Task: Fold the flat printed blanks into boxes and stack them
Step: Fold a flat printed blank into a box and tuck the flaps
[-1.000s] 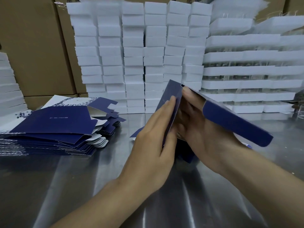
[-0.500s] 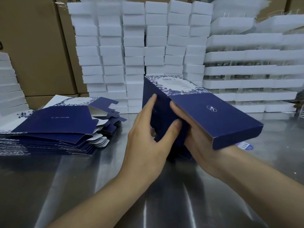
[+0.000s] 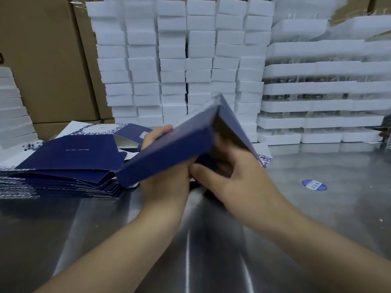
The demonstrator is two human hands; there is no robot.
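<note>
Hanging above the surface (image 3: pixel 211 261) between both hands, the half-formed box (image 3: pixel 169 153) is tilted. Its long dark-blue panel slopes down to the left, and a second panel is folded up to a ridge at the top. It is gripped from below by the left hand (image 3: pixel 167 182), whose fingers (image 3: pixel 157 132) are curled over the far edge of the long panel. The right hand (image 3: pixel 239 182) is pushed in at the open end. Its thumb (image 3: pixel 203 170) is laid across the near edge, while the other fingers are hidden inside, so how they lie cannot be told. The step is judged to be the closing of an end flap.

From here a panel could be creased off its score line if too much pressure is applied from inside. A flap could also be tucked askew, since that end is hidden. The low corner of the box is held just at the right edge of the pile of flat blanks (image 3: pixel 63 163), and the top sheets could be knocked by a downward swing.

Behind, columns of white foam blocks (image 3: pixel 179 60) are stacked, with white trays (image 3: pixel 317 87) to the right and brown cartons (image 3: pixel 42 60) at the back left. A round blue sticker (image 3: pixel 314 185) lies on the surface, well apart from the hands. No stack of finished boxes can be made out.
</note>
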